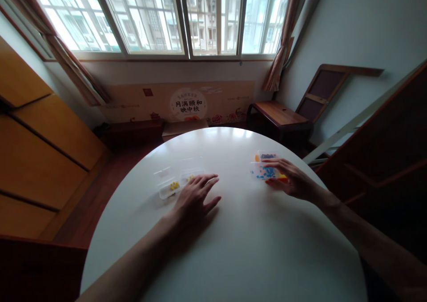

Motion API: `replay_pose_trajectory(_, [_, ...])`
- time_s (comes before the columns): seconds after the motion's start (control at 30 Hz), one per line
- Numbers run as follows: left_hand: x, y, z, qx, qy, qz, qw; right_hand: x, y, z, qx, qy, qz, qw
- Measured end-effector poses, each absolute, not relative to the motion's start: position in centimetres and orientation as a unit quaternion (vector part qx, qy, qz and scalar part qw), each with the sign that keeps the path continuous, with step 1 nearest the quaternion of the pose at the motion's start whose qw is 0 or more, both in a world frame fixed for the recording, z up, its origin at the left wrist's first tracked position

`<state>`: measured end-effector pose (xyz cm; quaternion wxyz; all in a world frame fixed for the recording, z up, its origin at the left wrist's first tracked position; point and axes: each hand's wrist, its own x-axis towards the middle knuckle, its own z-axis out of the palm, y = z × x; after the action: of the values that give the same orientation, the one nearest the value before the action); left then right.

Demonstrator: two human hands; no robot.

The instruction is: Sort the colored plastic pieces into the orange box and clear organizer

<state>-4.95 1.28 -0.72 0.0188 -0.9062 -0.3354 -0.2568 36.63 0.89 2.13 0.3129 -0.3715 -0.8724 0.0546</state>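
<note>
My left hand (195, 197) lies flat on the white round table (233, 248), fingers spread, just right of a clear plastic compartment box (175, 177) with small yellow pieces in it. It holds nothing. My right hand (290, 177) rests over a second clear box (263, 171) that holds blue and orange pieces, with my fingers on its top and near edge. Whether it grips the box is not plain.
A wooden bench (276, 115) and a leaning wooden frame (320, 88) stand beyond the table at the right. Yellow cabinet fronts (40, 151) line the left. A printed cardboard panel (187, 102) sits below the windows. Dark wooden furniture (393, 159) stands close on the right.
</note>
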Motion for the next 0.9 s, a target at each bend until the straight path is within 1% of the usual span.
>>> replay_pose_trajectory(0.13, [-4.9, 1.5, -1.2, -0.907, -0.343, -0.245, 0.023, 40.2, 0.8, 1.1, -0.401, -0.862, 0.037, 0.309])
replay_pose_trajectory(0.27, [-4.7, 1.6, -1.2, -0.906, -0.344, -0.244, 0.028, 41.5, 1.3, -0.1, -0.399, -0.865, 0.036, 0.303])
replay_pose_trajectory(0.43, [-4.6, 1.5, -1.0, -0.906, -0.346, -0.244, 0.025, 41.6, 1.7, -0.3, -0.399, -0.864, 0.026, 0.305])
replay_pose_trajectory(0.77, [-4.9, 1.3, -0.5, -0.904, -0.343, -0.253, 0.029, 41.2, 1.9, 0.3, -0.402, -0.865, 0.043, 0.297])
replay_pose_trajectory(0.9, [-6.1, 1.7, 0.9, -0.887, -0.363, -0.279, 0.058, 39.3, 1.3, 1.0, -0.383, -0.862, 0.006, 0.333])
